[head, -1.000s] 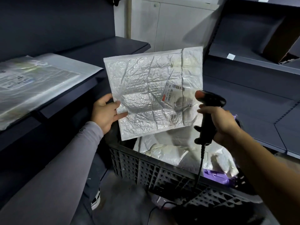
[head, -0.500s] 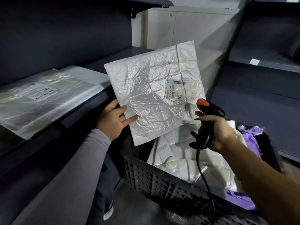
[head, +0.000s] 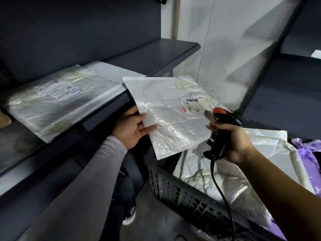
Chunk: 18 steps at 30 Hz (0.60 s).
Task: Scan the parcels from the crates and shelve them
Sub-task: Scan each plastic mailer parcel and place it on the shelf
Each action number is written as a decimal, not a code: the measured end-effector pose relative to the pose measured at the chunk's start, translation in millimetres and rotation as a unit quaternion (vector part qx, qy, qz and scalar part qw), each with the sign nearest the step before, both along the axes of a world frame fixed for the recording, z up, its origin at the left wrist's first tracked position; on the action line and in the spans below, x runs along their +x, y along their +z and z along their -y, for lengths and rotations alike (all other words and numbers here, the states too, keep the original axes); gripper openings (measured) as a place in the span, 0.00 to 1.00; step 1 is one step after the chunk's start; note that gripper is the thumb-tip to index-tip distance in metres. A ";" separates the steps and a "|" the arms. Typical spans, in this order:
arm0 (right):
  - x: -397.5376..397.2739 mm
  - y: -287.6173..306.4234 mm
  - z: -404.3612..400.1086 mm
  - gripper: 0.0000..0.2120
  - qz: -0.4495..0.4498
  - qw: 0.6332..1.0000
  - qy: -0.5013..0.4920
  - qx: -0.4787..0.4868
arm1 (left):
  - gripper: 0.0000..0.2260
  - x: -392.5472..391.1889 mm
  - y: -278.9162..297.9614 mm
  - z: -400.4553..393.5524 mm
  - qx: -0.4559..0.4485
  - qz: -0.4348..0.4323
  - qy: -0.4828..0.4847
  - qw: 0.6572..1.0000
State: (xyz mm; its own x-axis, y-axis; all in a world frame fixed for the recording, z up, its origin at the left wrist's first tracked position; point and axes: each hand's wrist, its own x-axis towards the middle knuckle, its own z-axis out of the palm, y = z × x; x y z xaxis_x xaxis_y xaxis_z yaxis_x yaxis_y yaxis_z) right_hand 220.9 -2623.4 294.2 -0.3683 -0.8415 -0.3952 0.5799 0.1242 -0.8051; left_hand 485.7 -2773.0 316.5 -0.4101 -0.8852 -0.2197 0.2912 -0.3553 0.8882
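My left hand (head: 132,128) grips the lower left edge of a white bubble mailer (head: 170,115), thumb on top, and holds it tilted almost flat beside the edge of the dark shelf (head: 152,63). Its barcode label (head: 189,106) faces up. My right hand (head: 231,141) holds a black barcode scanner (head: 224,131) with an orange top, its head just right of the label. Below stands a dark plastic crate (head: 182,192) with more white mailers (head: 243,180) and a purple bag (head: 307,153). Two clear plastic parcels (head: 57,101) lie on the shelf at left.
A lower shelf edge (head: 26,164) runs along the left. Another dark shelving unit (head: 286,94) stands at the right, against a white wall (head: 225,40). The scanner's cable (head: 224,197) hangs down across the crate. A shoe (head: 129,218) shows on the floor.
The mailer has dropped from upright to nearly flat and moved left toward the shelf. The view has swung left and the scanner has stayed close to the label.
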 end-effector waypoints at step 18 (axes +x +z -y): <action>24.6 90.1 2.8 0.22 -0.039 0.993 0.035 -0.103 | 0.15 46.3 90.0 -42.5 -0.047 0.051 0.127 0.989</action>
